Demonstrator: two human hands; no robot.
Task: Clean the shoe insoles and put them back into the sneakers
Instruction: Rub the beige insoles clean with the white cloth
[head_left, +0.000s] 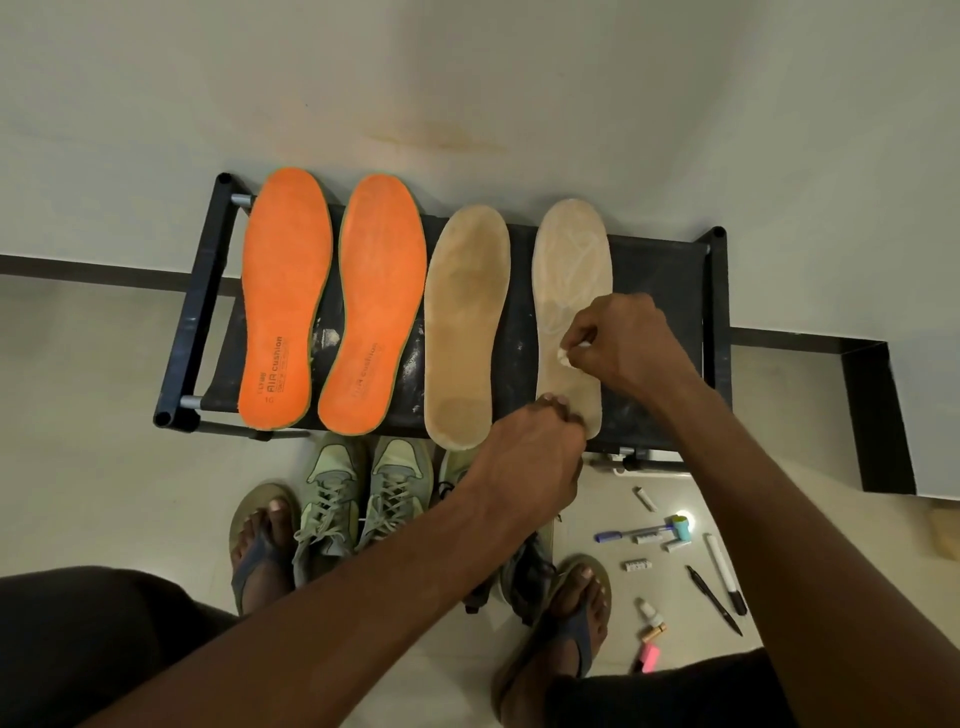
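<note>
Pinching a small white wad (563, 357), the right hand (621, 345) presses it onto the rightmost tan insole (571, 270), while the left hand (530, 462) grips that insole's heel end. Four insoles lie side by side on the black rack (670, 280); green sneakers (363, 493) sit on the floor below it.

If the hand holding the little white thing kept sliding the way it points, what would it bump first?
The right hand points left across the beige insole it is wiping. Going straight on, it would probably meet the other beige insole first, though the exact line is hard to judge.
</note>
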